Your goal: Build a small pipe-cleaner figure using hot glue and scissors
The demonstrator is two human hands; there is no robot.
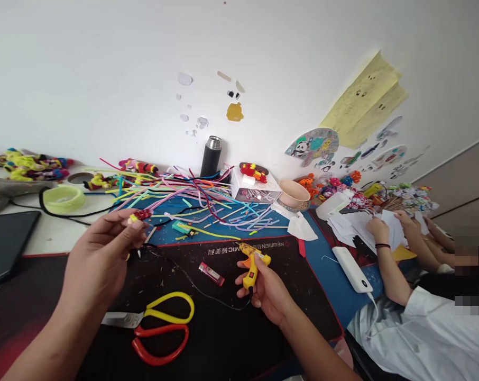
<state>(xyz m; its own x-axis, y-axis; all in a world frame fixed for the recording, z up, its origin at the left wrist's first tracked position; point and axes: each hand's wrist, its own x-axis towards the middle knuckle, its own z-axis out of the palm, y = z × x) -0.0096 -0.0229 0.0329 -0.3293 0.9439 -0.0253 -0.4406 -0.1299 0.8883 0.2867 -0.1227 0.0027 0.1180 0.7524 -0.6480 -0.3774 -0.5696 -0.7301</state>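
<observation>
Between the thumb and fingers of my left hand [104, 248] is a small red and yellow pipe-cleaner piece [140, 216], partly hidden by the fingers. My right hand [269, 288] grips a yellow hot glue gun [250, 272] by its handle, its nozzle pointing up and left. A thin cord runs from the handle's base across the black mat [208, 338]. Scissors [160, 328] with one yellow and one red handle lie on the mat below my hands. A pink lighter [211, 274] rests between the two hands, and a green lighter [183, 228] lies farther back.
Many colored pipe cleaners [200, 201] spread along the back. Behind them stand a black thermos [211, 157], a white box [259, 190] and a bowl [293, 196]. Tape [63, 198] lies left. At right, a white power bank [351, 269] lies near a co-worker's hands [380, 233] holding paper.
</observation>
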